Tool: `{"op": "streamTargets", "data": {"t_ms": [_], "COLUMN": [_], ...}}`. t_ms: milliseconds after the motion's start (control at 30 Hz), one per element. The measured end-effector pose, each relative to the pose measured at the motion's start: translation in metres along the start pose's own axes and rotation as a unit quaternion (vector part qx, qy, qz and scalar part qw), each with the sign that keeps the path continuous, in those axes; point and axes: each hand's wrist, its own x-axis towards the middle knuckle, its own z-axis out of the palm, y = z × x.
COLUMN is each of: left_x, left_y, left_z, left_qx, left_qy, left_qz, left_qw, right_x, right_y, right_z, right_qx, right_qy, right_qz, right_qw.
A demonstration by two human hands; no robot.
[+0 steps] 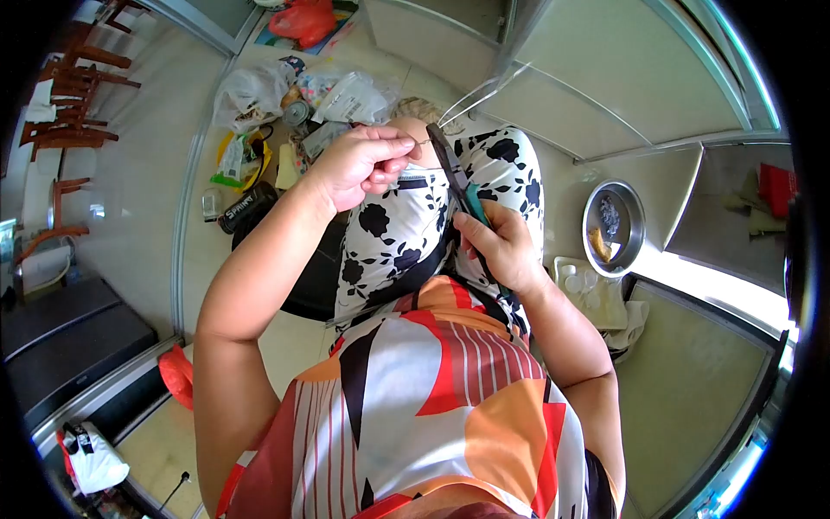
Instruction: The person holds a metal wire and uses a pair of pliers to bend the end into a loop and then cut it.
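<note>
In the head view my right hand [503, 240] is wrapped around a pair of pliers [451, 166] with teal and dark handles, jaws pointing up and away from me. My left hand [367, 160] is closed in a pinch on a short, thin end of wire beside the jaws. A pale length of wire [471, 106] runs from the jaws toward the upper right. Whether the jaws grip the wire or only touch it I cannot tell. Both hands are above my lap, over white trousers with black flowers [406, 221].
At right a metal bowl [638, 233] holds a grey wiry ball and a yellowish piece. Beneath it sits a pale tray [605, 311]. Plastic bags [251, 93], a dark can [246, 208] and a glass [210, 205] lie at left. Cabinet doors [614, 69] stand ahead.
</note>
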Motion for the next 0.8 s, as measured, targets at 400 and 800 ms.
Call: {"op": "streamTargets", "data": {"t_ms": [400, 800], "left_x": [-0.012, -0.030], "left_y": [0.000, -0.004], "left_z": [-0.003, 0.030], "left_qx": [0.087, 0.302], "left_qy": [0.101, 0.018], "left_qz": [0.125, 0.249], "left_qw": [0.983, 0.920], "right_x": [-0.016, -0.028], "right_y": [0.015, -0.004], "right_z": [-0.036, -0.020], "right_qx": [-0.175, -0.159], "right_qy": [0.045, 0.061], "right_qz": [-0.160, -0.185], "right_qw": [0.970, 0.968]}}
